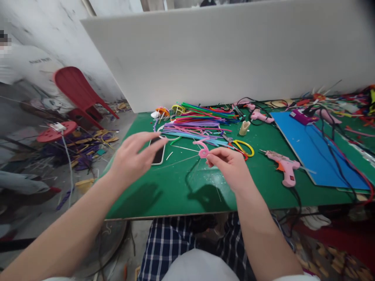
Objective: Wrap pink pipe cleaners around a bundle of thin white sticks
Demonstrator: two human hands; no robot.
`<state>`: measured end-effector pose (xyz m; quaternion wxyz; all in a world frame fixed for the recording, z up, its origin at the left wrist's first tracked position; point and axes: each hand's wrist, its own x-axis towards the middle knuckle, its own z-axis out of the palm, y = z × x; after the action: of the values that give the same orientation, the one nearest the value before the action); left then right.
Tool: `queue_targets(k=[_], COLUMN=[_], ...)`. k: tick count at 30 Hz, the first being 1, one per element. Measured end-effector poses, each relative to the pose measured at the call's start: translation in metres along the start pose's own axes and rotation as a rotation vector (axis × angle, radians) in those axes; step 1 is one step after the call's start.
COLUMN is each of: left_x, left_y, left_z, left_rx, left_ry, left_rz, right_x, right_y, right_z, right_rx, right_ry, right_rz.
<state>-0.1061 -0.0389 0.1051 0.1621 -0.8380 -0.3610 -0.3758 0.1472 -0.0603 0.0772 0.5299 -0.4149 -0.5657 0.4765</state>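
My right hand (227,164) pinches a pink curled pipe cleaner piece (202,153) between thumb and fingertips, above the green table. One end of the piece bends up in a loose hook. Thin pale strands run from it toward the left. My left hand (134,154) is raised over the table's left part, with thumb and forefinger apart and no object visible between them. Behind and below that hand lies a phone (158,152), partly covered by the fingers. A bundle of coloured pipe cleaners (199,125) is spread beyond both hands.
Scissors (244,148) with yellow and red handles lie beyond my right hand. A pink glue gun (285,166) rests to the right, its cable hanging over the front edge. A blue board (316,156), a cream-coloured piece (244,128) and a tall white panel (234,54) stand around.
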Motion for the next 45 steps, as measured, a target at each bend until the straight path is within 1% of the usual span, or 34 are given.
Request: queue_targets(k=[1, 2, 3, 5, 7, 8, 10, 12, 15, 16, 18, 20, 21, 23, 25, 27, 29, 31, 34, 36, 39, 45], left_x=[-0.003, -0.005, -0.008, -0.011, -0.013, -0.014, -0.013, -0.012, -0.011, -0.011, -0.014, -0.017, -0.019, -0.022, -0.025, -0.025, -0.026, -0.026, -0.027, -0.027, -0.026, -0.023], left_y=[0.003, 0.010, 0.022, 0.051, 0.081, 0.093, 0.109, 0.114, 0.110, 0.107, 0.101, 0.095, 0.092, 0.085, 0.080, 0.077, 0.076, 0.077, 0.079, 0.080, 0.079, 0.079], left_z=[-0.003, -0.006, -0.007, -0.005, 0.003, 0.009, 0.022, 0.032, 0.038, 0.038, 0.035, 0.031, 0.028, 0.023, 0.018, 0.015, 0.014, 0.014, 0.014, 0.014, 0.012, 0.010], left_rx=[0.028, 0.033, 0.010, -0.030, -0.061, -0.058, -0.076, -0.185, -0.357, -0.387, -0.408, -0.400, -0.394, -0.403, -0.443, -0.514, -0.593, -0.650, -0.675, -0.685, -0.714, -0.713], left_ry=[0.067, 0.123, 0.129, 0.116, 0.177, 0.185, 0.155, 0.126, 0.136, 0.146, 0.146, 0.128, 0.120, 0.088, 0.039, -0.029, -0.084, -0.097, -0.069, -0.055, -0.068, -0.116], left_rz=[-0.059, -0.152, -0.219, -0.246, -0.286, -0.330, -0.452, -0.575, -0.668, -0.684, -0.703, -0.685, -0.661, -0.598, -0.541, -0.504, -0.485, -0.472, -0.424, -0.360, -0.284, -0.226], right_x=[0.000, 0.000, 0.000, -0.002, -0.005, -0.007, -0.010, -0.013, -0.015, -0.015, -0.014, -0.012, -0.011, -0.010, -0.010, -0.011, -0.012, -0.014, -0.016, -0.016, -0.015, -0.013], right_y=[0.001, 0.002, 0.003, 0.003, 0.004, 0.005, 0.008, 0.012, 0.018, 0.018, 0.017, 0.014, 0.011, 0.006, 0.002, -0.002, -0.005, -0.007, -0.009, -0.009, -0.008, -0.008], right_z=[0.001, 0.003, 0.005, 0.011, 0.018, 0.021, 0.028, 0.034, 0.039, 0.039, 0.033, 0.021, 0.013, -0.002, -0.014, -0.019, -0.017, -0.010, -0.001, 0.002, 0.002, -0.001], right_rx=[-0.020, -0.045, -0.074, -0.140, -0.207, -0.229, -0.248, -0.242, -0.235, -0.248, -0.308, -0.378, -0.394, -0.366, -0.339, -0.360, -0.393, -0.412, -0.444, -0.467, -0.485, -0.501], right_ry=[0.034, 0.061, 0.083, 0.130, 0.177, 0.193, 0.199, 0.181, 0.131, 0.095, -0.022, -0.160, -0.206, -0.231, -0.166, -0.088, -0.079, -0.149, -0.284, -0.324, -0.302, -0.282], right_rz=[-0.028, -0.053, -0.077, -0.130, -0.183, -0.206, -0.240, -0.256, -0.256, -0.258, -0.268, -0.248, -0.210, -0.104, -0.075, -0.153, -0.286, -0.400, -0.512, -0.561, -0.596, -0.620])
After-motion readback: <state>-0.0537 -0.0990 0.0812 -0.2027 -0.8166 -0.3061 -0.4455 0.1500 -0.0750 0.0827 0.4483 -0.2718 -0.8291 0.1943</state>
